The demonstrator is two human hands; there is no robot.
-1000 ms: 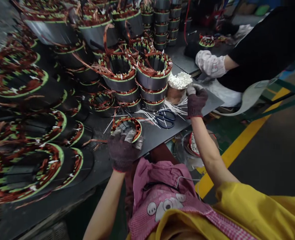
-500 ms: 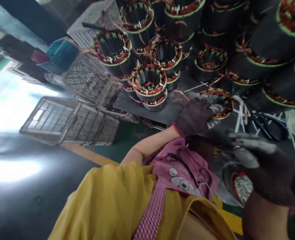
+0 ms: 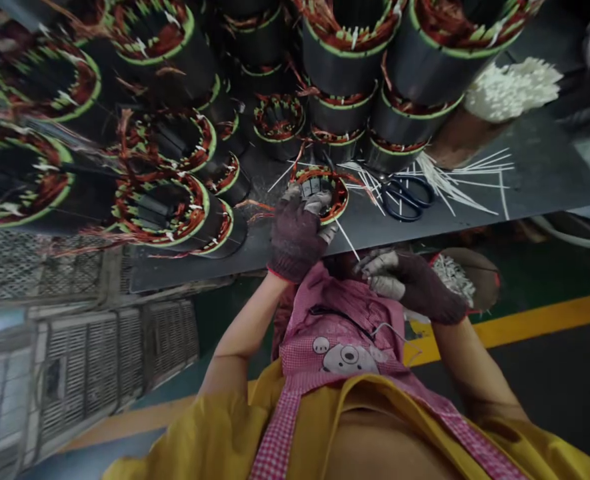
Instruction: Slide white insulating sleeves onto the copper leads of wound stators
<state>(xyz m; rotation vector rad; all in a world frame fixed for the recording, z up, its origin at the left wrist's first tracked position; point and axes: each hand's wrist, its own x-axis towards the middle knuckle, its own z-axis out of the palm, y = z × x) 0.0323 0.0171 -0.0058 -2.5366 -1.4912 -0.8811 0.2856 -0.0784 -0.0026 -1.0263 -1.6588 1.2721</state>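
Note:
My left hand (image 3: 301,230), in a dark glove with grey fingertips, grips the near left rim of a small stator ring (image 3: 339,200) with copper windings and a green edge. A thin white strip (image 3: 347,239) runs from the ring's near edge down to the fingertips of my right hand (image 3: 409,280), which are pinched around its end. Dark-handled scissors (image 3: 407,197) lie on the table to the right of the ring, among loose white strips (image 3: 475,180).
Stacked stators (image 3: 345,67) stand along the back and left of the dark table (image 3: 269,243). A brown holder (image 3: 462,137) of white strips is at the right. Below the table are grey crates (image 3: 119,347) and a container of white pieces (image 3: 482,273).
The view has swung to the right and levelled. My right hand is now nearer the ring, with a white strip stretched between them. My left hand is still on the ring.

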